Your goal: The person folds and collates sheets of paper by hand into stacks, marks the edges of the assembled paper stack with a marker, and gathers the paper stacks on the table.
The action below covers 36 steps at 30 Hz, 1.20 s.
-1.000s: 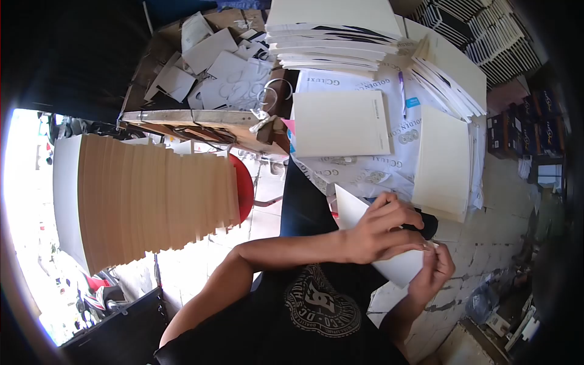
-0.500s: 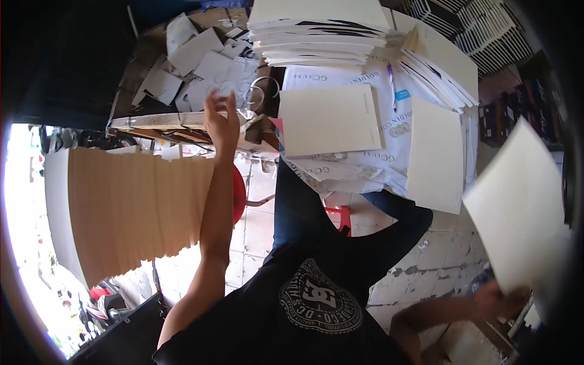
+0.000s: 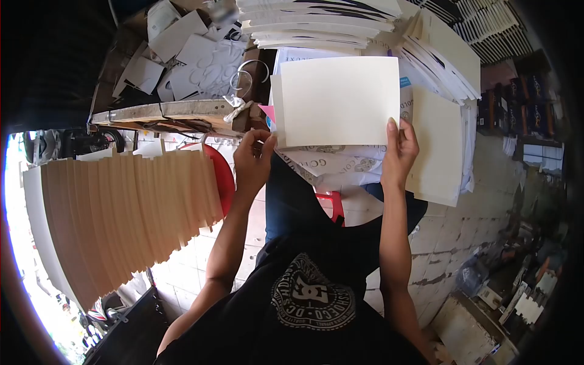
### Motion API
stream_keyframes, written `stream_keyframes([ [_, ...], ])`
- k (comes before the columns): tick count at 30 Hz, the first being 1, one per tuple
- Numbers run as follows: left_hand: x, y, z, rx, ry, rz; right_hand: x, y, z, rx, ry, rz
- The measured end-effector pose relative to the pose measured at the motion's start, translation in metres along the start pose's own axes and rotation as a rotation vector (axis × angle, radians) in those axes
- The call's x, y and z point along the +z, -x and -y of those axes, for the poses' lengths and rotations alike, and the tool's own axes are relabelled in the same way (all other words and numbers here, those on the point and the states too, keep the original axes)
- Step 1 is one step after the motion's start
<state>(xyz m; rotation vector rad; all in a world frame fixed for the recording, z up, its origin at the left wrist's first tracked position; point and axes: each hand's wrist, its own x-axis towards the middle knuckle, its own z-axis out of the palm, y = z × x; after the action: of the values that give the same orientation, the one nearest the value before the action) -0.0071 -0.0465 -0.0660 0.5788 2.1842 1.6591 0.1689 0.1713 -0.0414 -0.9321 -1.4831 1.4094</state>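
The pale sheet (image 3: 340, 100) hides some printed paper (image 3: 353, 163); the upper edge crops a stack (image 3: 316, 23).

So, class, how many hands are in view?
2: the right hand holds the lower right corner of the sheet; the left hand is near its lower left.

The black shirt (image 3: 310, 298) reads "DCSHOECO"; the printed paper (image 3: 331, 161) shows "GC".

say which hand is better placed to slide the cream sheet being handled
Probably the right hand: its thumb is on the cream sheet, at the near right corner, while the left hand sits beyond the left edge.
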Motion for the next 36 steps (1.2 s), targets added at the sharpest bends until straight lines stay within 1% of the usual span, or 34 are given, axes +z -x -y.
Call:
stream_keyframes([
  [3,-0.018,0.005,-0.011,0.112,-0.039,0.193,0.003,-0.004,-0.008,0.000,0.042,0.030],
  [4,-0.020,0.007,-0.021,0.089,-0.101,0.225,0.004,-0.004,-0.011,0.002,0.024,0.041],
  [7,-0.016,0.007,-0.024,0.131,-0.244,0.209,0.006,-0.004,-0.017,-0.001,0.023,0.076],
  [10,-0.012,0.004,-0.020,0.091,-0.266,0.164,0.008,-0.004,-0.016,0.012,0.057,0.097],
  [13,-0.009,0.004,-0.019,0.125,-0.279,0.093,0.010,-0.002,-0.019,0.015,0.073,0.101],
  [17,-0.010,0.002,-0.020,0.189,-0.245,0.117,0.010,-0.003,-0.023,-0.002,0.104,0.093],
  [20,-0.012,-0.001,-0.014,0.202,-0.214,0.144,0.010,-0.003,-0.017,0.028,0.160,0.118],
  [25,-0.014,-0.005,0.003,0.139,-0.154,0.185,0.011,-0.002,-0.016,0.010,0.169,0.121],
  [28,-0.011,-0.004,0.002,-0.017,0.026,0.197,0.011,-0.002,-0.015,0.025,0.185,0.122],
  [31,-0.016,-0.009,-0.004,-0.255,0.074,0.288,0.012,-0.002,-0.015,0.005,0.188,0.119],
  [34,-0.016,-0.011,-0.002,-0.328,0.033,0.301,0.013,-0.003,-0.015,0.021,0.205,0.113],
  [36,-0.015,-0.011,0.000,-0.310,0.029,0.321,0.012,-0.002,-0.011,0.042,0.236,0.107],
])
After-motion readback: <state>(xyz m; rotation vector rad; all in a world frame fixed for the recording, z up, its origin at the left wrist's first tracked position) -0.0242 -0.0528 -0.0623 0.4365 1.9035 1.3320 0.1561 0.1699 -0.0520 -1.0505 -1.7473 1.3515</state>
